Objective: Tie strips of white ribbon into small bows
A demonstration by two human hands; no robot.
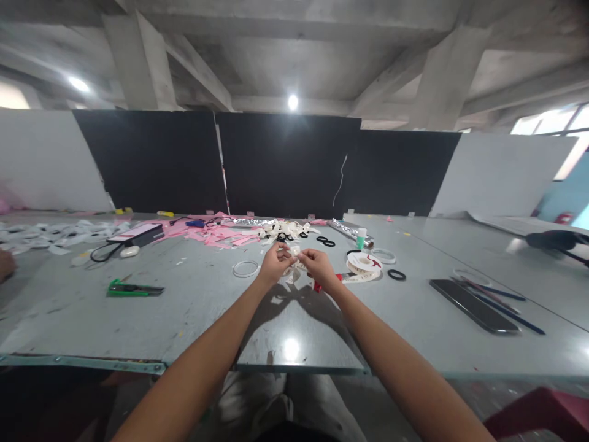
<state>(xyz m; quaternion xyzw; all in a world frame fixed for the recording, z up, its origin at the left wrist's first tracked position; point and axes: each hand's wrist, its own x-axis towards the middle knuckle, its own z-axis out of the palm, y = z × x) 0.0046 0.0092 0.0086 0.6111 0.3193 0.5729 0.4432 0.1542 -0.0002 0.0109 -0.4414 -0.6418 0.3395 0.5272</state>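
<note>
Over the middle of the table, my left hand (275, 264) and my right hand (317, 265) meet with fingers pinched on a small piece of cream ribbon (295, 251). Its tails seem to hang below the fingers, partly hidden. Beside my right hand lies a red-handled tool (317, 286), mostly covered by the hand. A white spool (364, 263) with printed cream ribbon unrolling from it is to the right. Just beyond my hands is a heap of cream ribbon pieces (288, 229) mixed with black rings.
A clear ring (245, 269), a green cutter knife (134, 288) and a power bank-like box (138, 234) lie left. Rightward are a glue stick (361, 238), a black ring (396, 275), a phone (473, 305) and pens. Pink strips (216, 233) lie behind. Another person's hand (6, 265) shows far left.
</note>
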